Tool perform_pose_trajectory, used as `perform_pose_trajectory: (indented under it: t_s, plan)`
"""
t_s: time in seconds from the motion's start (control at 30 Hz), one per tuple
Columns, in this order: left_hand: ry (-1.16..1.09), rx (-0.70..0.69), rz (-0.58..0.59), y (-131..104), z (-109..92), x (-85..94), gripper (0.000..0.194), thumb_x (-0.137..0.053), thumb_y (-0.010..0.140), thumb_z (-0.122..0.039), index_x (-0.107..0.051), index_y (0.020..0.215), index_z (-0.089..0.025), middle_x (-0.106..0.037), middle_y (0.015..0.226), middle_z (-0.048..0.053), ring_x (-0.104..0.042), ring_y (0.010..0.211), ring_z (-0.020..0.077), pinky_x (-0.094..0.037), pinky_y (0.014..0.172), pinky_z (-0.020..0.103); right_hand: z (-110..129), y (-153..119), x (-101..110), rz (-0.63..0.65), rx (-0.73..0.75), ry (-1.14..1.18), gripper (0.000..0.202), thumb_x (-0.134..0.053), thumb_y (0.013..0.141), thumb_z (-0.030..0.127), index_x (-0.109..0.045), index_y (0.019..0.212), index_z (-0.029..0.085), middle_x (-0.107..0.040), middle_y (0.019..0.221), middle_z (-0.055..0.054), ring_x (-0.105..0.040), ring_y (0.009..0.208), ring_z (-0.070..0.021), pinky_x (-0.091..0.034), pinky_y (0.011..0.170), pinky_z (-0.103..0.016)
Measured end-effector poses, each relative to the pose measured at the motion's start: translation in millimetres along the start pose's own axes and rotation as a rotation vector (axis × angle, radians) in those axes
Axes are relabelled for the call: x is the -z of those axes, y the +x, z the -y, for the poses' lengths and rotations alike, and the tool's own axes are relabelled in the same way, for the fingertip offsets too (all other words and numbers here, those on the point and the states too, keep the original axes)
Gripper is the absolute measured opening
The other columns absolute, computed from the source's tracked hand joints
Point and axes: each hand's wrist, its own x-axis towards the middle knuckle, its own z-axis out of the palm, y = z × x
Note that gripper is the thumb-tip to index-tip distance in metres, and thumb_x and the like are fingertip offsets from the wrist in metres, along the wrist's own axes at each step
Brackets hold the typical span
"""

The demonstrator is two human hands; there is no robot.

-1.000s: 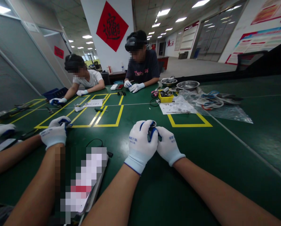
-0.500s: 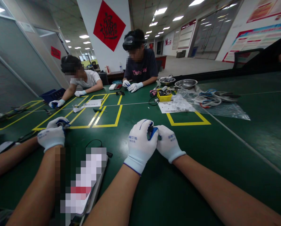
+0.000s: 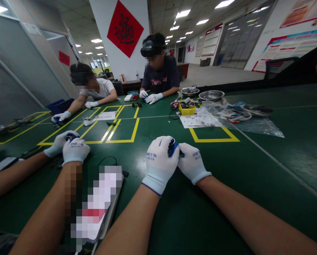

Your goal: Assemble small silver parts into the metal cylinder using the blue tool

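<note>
Both my hands wear white knit gloves with blue palms and are held together over the green table (image 3: 137, 198). My left hand (image 3: 160, 159) is closed, its fingers curled and its thumb pressed inward. Touching it on the right is my right hand (image 3: 192, 162), also closed, with its fingertips at the left thumb. A bit of something dark shows between the fingers, too covered by the gloves to make out.
At left a co-worker's gloved hands (image 3: 74, 148) work close by. A pixelated flat device (image 3: 101, 194) with a cable lies left of my forearm. Ahead are a yellow bin (image 3: 187, 110), a metal bowl (image 3: 211, 95), plastic bags (image 3: 264, 124), a screwdriver (image 3: 113, 123) and yellow tape outlines (image 3: 214, 140).
The neighbouring co-worker's nearer hand has moved right, and that person's two hands have shifted. My hands stay together with almost the same grip; the whole view has shifted slightly.
</note>
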Motion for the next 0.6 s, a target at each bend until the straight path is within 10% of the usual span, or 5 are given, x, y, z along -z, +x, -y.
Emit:
perform_pose_trajectory:
  t_s: [0.6]
  plan:
    - [-0.062, -0.089, -0.046, -2.2, -1.2, 0.4, 0.017, -0.068, 0.090, -0.018, -0.066, 0.106, -0.020, -0.073, 0.106, 0.009, -0.070, 0.099, 0.0232, -0.059, 0.090, 0.039, 5.5, -0.1, 0.9, -0.099, 0.028, 0.115, 0.009, -0.061, 0.088, 0.022, -0.068, 0.093, 0.021, -0.074, 0.088, -0.009, -0.068, 0.082, -0.0261, -0.054, 0.074, -0.039]
